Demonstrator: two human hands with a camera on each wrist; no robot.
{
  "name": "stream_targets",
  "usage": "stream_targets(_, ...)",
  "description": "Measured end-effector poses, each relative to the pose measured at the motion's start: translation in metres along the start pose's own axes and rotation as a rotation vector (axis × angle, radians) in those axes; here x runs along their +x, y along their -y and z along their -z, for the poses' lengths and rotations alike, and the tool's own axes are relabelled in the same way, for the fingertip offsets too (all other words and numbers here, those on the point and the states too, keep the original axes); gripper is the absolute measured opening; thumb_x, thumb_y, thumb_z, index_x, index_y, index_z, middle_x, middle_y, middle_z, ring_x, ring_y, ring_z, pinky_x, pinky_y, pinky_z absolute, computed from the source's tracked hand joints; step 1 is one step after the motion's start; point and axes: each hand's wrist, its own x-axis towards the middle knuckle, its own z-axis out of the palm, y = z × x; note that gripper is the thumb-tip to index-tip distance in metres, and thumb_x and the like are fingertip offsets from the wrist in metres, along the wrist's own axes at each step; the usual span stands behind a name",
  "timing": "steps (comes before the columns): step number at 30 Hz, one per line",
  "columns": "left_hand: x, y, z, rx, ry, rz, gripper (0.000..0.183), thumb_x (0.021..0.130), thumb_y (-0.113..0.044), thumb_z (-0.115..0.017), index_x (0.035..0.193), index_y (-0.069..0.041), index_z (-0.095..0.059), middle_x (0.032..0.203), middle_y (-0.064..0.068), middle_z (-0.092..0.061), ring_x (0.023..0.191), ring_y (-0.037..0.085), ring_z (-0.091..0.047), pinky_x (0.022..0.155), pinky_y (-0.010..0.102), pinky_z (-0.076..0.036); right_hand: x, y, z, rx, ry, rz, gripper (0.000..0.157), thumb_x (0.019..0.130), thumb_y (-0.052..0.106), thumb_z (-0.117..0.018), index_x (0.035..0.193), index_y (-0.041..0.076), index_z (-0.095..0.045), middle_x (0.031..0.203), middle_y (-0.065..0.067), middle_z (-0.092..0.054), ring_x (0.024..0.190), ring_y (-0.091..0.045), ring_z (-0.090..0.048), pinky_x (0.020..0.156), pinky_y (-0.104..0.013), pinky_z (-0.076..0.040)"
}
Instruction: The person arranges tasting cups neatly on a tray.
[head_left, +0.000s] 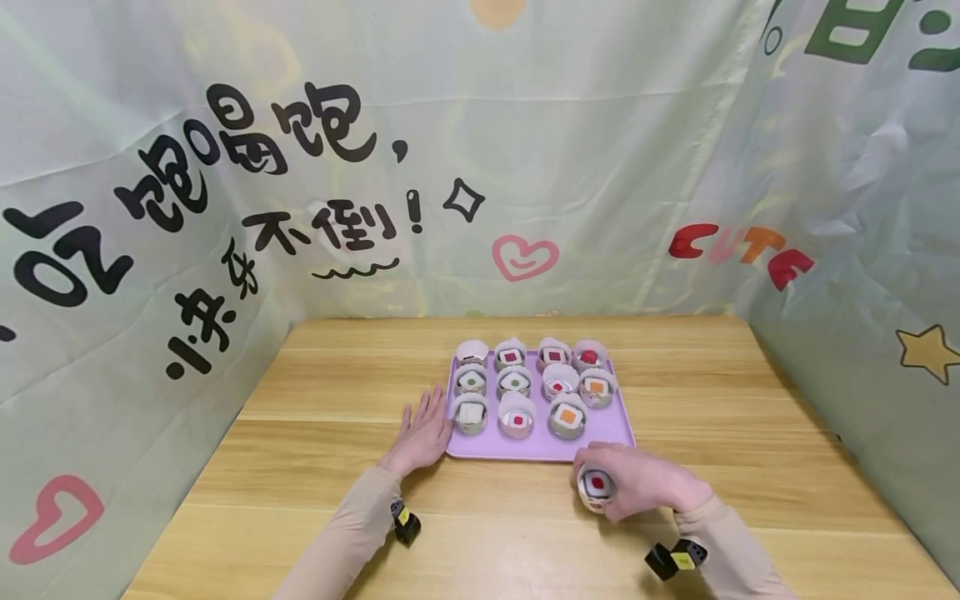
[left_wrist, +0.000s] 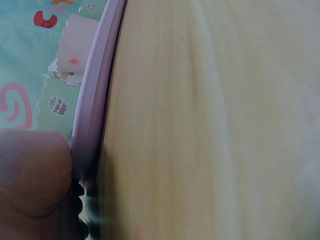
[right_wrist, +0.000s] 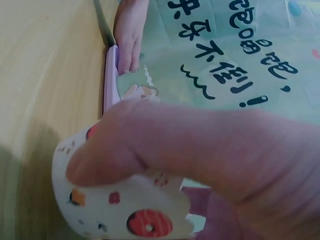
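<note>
In the head view, my right hand (head_left: 637, 479) grips a small paper baking cup (head_left: 596, 485) just off the front right corner of the lilac tray (head_left: 510, 456). A white piece with a red centre shows inside this cup. Seen from the right wrist, my thumb presses on the side of the cup (right_wrist: 110, 212), which is white with printed doughnuts and flowers. My left hand (head_left: 423, 433) lies with straight fingers against the tray's left edge. Part of that hand (left_wrist: 32, 175) appears beside the tray rim (left_wrist: 92, 75) in the left wrist view.
Several similar paper cups stand in three rows on the tray, holding pieces such as a white block (head_left: 471, 414) and an orange-topped piece (head_left: 567, 416). Beneath the tray is a wooden table (head_left: 337, 383). A printed cloth (head_left: 600, 167) hangs behind and along both sides.
</note>
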Motion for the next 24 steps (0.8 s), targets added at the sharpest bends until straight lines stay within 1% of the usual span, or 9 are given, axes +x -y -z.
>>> stream_targets(6,0.001,0.003,-0.003,-0.023,-0.009,-0.011,0.060,0.107,-0.025,-0.033,0.159,0.002,-0.020,0.169,0.018,-0.013,0.158,0.039,-0.009,0.126,0.063,0.001,0.000,-0.011,0.002,0.089,-0.033,0.067,0.052,0.065,0.008,-0.082,0.112,0.016,-0.061,0.105,0.007,-0.065,0.095,-0.007,-0.061,0.083,-0.023,-0.054)
stream_targets(11,0.003,0.006,-0.007,-0.031,-0.025,-0.010,0.061,0.107,-0.029,-0.033,0.159,0.000,-0.020,0.170,0.016,-0.012,0.158,0.037,-0.008,0.127,0.062,0.001,-0.001,-0.018,0.000,0.137,-0.064,0.086,0.052,0.068,0.009,-0.081,0.115,0.014,-0.060,0.107,0.005,-0.065,0.095,-0.005,-0.061,0.084,-0.024,-0.054)
stream_targets(16,0.001,0.002,-0.003,-0.018,-0.013,-0.007,0.059,0.108,-0.025,-0.033,0.159,0.002,-0.022,0.170,0.017,-0.014,0.158,0.038,-0.010,0.126,0.063,-0.001,-0.001,-0.027,-0.001,0.167,-0.122,0.114,0.053,0.069,0.009,-0.081,0.117,0.010,-0.060,0.109,0.001,-0.066,0.095,-0.006,-0.061,0.084,-0.025,-0.055)
stream_targets(20,0.001,0.002,-0.002,-0.027,-0.021,-0.017,0.059,0.107,-0.023,-0.034,0.158,0.003,-0.022,0.169,0.019,-0.015,0.157,0.040,-0.011,0.126,0.064,0.000,0.000,-0.033,-0.003,0.198,-0.159,0.109,0.052,0.069,0.009,-0.081,0.117,0.009,-0.061,0.107,0.001,-0.067,0.092,-0.004,-0.061,0.083,-0.025,-0.054)
stream_targets(24,0.002,0.003,-0.004,-0.039,-0.022,-0.022,0.060,0.106,-0.024,-0.033,0.158,0.003,-0.021,0.169,0.020,-0.014,0.157,0.041,-0.010,0.126,0.063,0.001,0.000,-0.038,-0.002,0.212,-0.183,0.076,0.052,0.070,0.011,-0.081,0.118,0.009,-0.061,0.107,0.003,-0.067,0.094,-0.002,-0.061,0.086,-0.026,-0.054)
